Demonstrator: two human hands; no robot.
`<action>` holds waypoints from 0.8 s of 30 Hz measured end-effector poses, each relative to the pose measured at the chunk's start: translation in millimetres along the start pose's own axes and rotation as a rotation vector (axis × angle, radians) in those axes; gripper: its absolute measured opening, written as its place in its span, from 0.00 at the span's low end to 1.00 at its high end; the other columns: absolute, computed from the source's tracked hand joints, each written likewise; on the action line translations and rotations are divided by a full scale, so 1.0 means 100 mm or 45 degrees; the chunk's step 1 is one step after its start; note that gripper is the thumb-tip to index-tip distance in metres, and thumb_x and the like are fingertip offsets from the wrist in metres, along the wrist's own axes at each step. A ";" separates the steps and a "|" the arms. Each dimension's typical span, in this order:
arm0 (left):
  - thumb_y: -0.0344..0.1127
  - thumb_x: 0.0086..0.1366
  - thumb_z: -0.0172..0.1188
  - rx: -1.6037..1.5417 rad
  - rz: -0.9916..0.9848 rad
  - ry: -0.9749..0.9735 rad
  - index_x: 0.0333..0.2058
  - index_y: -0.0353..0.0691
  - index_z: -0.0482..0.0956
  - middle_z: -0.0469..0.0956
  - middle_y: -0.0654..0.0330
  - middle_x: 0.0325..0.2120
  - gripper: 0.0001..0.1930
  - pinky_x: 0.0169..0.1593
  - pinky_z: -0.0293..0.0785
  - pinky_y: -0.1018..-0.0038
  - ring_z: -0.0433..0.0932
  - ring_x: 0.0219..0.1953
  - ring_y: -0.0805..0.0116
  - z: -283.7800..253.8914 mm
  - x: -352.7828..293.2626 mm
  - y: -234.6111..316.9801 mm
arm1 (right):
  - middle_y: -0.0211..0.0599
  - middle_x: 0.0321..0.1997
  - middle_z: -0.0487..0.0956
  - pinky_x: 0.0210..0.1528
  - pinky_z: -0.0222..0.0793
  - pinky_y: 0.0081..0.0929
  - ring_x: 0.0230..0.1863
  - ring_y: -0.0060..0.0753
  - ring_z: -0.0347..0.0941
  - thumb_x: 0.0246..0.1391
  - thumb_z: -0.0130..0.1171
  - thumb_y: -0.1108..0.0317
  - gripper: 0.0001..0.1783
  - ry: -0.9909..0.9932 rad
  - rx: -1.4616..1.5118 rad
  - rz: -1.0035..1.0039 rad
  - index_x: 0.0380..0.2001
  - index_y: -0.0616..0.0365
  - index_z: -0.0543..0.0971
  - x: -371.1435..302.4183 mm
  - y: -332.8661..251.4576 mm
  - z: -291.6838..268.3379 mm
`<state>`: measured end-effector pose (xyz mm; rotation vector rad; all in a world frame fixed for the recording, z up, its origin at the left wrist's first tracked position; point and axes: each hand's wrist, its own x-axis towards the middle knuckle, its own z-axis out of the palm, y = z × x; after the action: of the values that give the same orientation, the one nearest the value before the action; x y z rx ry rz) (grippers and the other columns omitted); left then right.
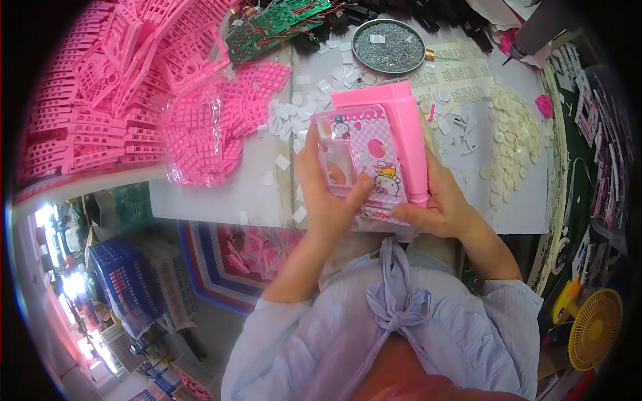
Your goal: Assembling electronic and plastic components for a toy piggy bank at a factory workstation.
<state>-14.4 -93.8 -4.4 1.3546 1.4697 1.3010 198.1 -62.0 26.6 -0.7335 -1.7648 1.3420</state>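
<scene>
Just above the table's front edge, both my hands are closed around two pieces held one against the other. The printed panel has cartoon figures, a pink checked pattern and cut-out windows. My left hand grips its left side with the thumb on the front, and a fingertip shows through the window. Behind and to the right is a pink plastic housing, held by my right hand. My right thumb lies at the panel's lower right corner. The fingers behind the housing are mostly hidden.
Pink plastic parts pile up on the left, beside a bag of pink grids. White squares lie scattered mid-table. A round dish of small metal pieces, green circuit boards and whitish discs lie around. A yellow fan stands lower right.
</scene>
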 end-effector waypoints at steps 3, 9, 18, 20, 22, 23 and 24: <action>0.35 0.50 0.73 0.207 0.055 0.031 0.72 0.31 0.49 0.62 0.48 0.56 0.55 0.60 0.64 0.62 0.65 0.56 0.54 0.05 -0.09 -0.01 | 0.47 0.62 0.71 0.66 0.61 0.36 0.64 0.38 0.68 0.52 0.71 0.58 0.46 -0.121 0.124 0.002 0.67 0.66 0.61 0.09 -0.04 -0.01; 0.37 0.53 0.71 0.144 0.083 0.058 0.70 0.30 0.52 0.64 0.47 0.57 0.49 0.63 0.63 0.60 0.65 0.59 0.52 0.05 -0.08 0.03 | 0.41 0.63 0.71 0.68 0.61 0.34 0.65 0.35 0.67 0.50 0.69 0.70 0.46 -0.196 0.396 0.137 0.70 0.63 0.59 0.03 0.00 -0.07; 0.39 0.79 0.44 -0.429 -0.240 0.143 0.50 0.30 0.76 0.78 0.61 0.40 0.17 0.51 0.69 0.74 0.73 0.43 0.74 -0.34 0.37 -0.04 | 0.41 0.58 0.77 0.62 0.70 0.30 0.59 0.30 0.74 0.50 0.73 0.72 0.47 -0.145 0.687 0.695 0.69 0.66 0.59 0.01 -0.08 -0.20; 0.39 0.79 0.46 -0.312 -0.122 0.138 0.45 0.31 0.78 0.78 0.65 0.36 0.17 0.47 0.68 0.78 0.72 0.40 0.78 -0.39 0.37 -0.11 | 0.41 0.58 0.77 0.62 0.70 0.30 0.59 0.30 0.74 0.49 0.73 0.73 0.46 -0.095 0.703 0.612 0.68 0.66 0.61 -0.06 -0.03 -0.17; 0.39 0.79 0.45 -0.379 -0.139 0.149 0.45 0.31 0.78 0.77 0.66 0.35 0.17 0.44 0.68 0.79 0.71 0.39 0.80 -0.35 0.40 -0.01 | 0.41 0.59 0.77 0.62 0.70 0.31 0.59 0.31 0.74 0.49 0.74 0.74 0.44 -0.035 0.816 0.580 0.67 0.65 0.62 -0.15 -0.05 -0.09; 0.39 0.79 0.45 -0.415 -0.143 0.150 0.44 0.32 0.78 0.77 0.67 0.35 0.17 0.43 0.67 0.79 0.70 0.38 0.80 -0.31 0.43 0.06 | 0.41 0.60 0.76 0.63 0.70 0.31 0.60 0.31 0.74 0.48 0.73 0.74 0.44 -0.006 0.839 0.530 0.66 0.65 0.63 -0.18 -0.09 -0.06; 0.39 0.79 0.45 -0.421 -0.126 0.142 0.42 0.32 0.78 0.76 0.67 0.34 0.16 0.42 0.67 0.79 0.69 0.37 0.81 -0.28 0.47 0.14 | 0.41 0.61 0.75 0.63 0.69 0.32 0.61 0.32 0.73 0.48 0.73 0.75 0.43 0.019 0.870 0.473 0.66 0.65 0.64 -0.20 -0.14 -0.05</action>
<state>-46.1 -53.9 20.6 0.9967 1.3054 1.4976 213.2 -79.7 36.3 -0.6842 -1.0579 2.0271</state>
